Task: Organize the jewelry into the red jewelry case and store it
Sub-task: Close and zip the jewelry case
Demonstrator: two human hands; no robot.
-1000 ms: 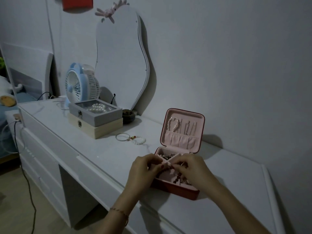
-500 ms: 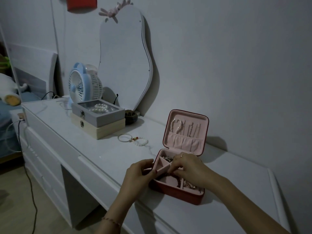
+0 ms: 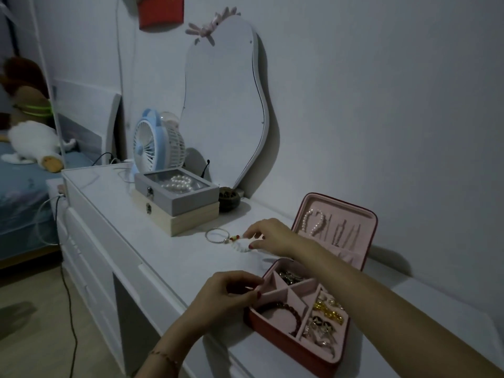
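Here, in the head view, the red jewelry case (image 3: 297, 331) sits open on the white desk (image 3: 169, 257), near its front edge. Its pink lid (image 3: 335, 222) stands up, and a pearl bracelet (image 3: 311, 219) hangs inside the lid. In the bottom part, a dark red bead bracelet (image 3: 286, 312) lies in the front-left compartment. Gold and shiny pieces (image 3: 326, 309) fill the compartments on the right side.

The left hand (image 3: 226, 296) has curled fingers and pinches the left edge of the case. The right hand (image 3: 270, 237) reaches past the case, and its fingers pinch a white bead bracelet (image 3: 241, 245) lying on the desk. A thin silver bangle (image 3: 216, 236) lies just beside those beads.

Farther back, a grey box with pearls (image 3: 176, 190) sits on top of a wooden box (image 3: 188, 221). A blue fan (image 3: 155, 145) and a wavy mirror (image 3: 223, 105) stand behind them.
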